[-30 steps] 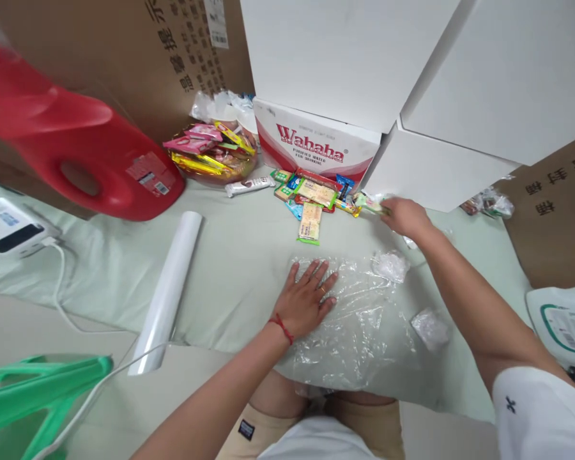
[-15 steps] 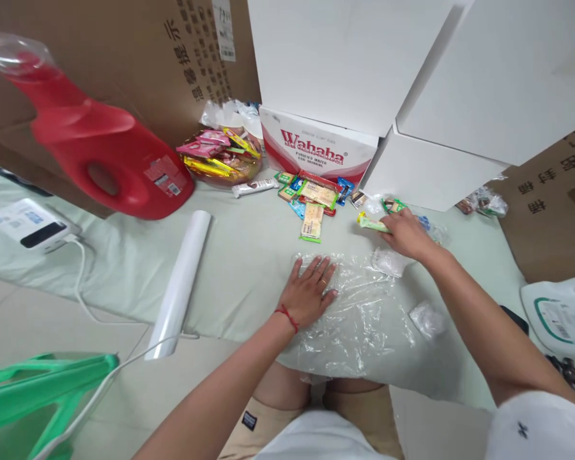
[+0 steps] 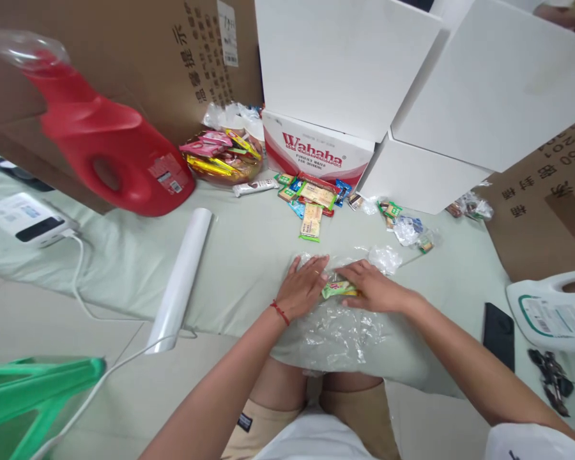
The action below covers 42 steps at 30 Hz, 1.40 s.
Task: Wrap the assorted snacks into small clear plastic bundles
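Observation:
A small green-and-yellow wrapped snack [image 3: 336, 289] lies on a crinkled sheet of clear plastic film [image 3: 338, 335] spread at the near edge of the cloth-covered surface. My right hand [image 3: 376, 287] has the snack's right end between thumb and fingers. To its left, my left hand [image 3: 303, 287] rests flat on the film with fingers out, its fingertips close to the snack's left end. Just beyond my right hand sits a crumpled clear plastic bundle [image 3: 384, 259]. Wrapped biscuits [image 3: 311, 222] are piled farther back.
A basket of wrapped sweets [image 3: 206, 170] and a Wahaha box [image 3: 316, 148] stand behind. Leftward are a red jug [image 3: 138, 185], a white roll [image 3: 179, 281] and a cable [image 3: 79, 275]. On the right lie plastic-wrapped snacks [image 3: 407, 229], a phone [image 3: 499, 335] and a white jug [image 3: 556, 313].
My right hand has brought the green-and-yellow snack left and nearer to me, from behind the film onto it. The left hand stays on the film. A plastic bundle at right has left view.

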Motion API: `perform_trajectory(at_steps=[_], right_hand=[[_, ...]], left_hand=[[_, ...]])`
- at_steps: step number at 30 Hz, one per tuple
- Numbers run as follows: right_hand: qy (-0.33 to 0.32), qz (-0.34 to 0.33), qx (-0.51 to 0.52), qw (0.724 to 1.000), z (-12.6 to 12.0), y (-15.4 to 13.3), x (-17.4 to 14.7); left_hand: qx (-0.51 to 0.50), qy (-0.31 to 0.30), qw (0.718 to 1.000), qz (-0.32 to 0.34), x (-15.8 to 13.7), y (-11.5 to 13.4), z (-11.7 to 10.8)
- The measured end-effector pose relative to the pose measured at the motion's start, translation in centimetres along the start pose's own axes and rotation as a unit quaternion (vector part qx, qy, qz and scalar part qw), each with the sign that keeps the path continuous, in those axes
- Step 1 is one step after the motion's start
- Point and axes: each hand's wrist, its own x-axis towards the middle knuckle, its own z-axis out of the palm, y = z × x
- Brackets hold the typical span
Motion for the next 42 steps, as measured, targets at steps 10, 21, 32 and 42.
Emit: perform_trajectory(at_steps=[10,21,32,42], right_hand=[[0.17,0.249,-0.078,0.95,-8.6,7.8,20.5],[0.242,0.077,0.01,0.967,-7.0,6.6,7.6],[0.05,0.008,0.024,0.998,1.0,-1.2,-1.9],[0.045,-0.04,-0.028,0.998,2.9,-2.8,-2.9]], left_hand=[[0.074,-0.018,0.996,0.049,-0.5,0.2,0.0],[0.029,-0.002,0.999,0.034,-0.3,0.2,-0.1],[-0.058,0.011,0.998,-0.02,-0.1,-0.8,0.1],[0.031,-0.025,0.999,0.002,0.0,0.2,-0.1]])
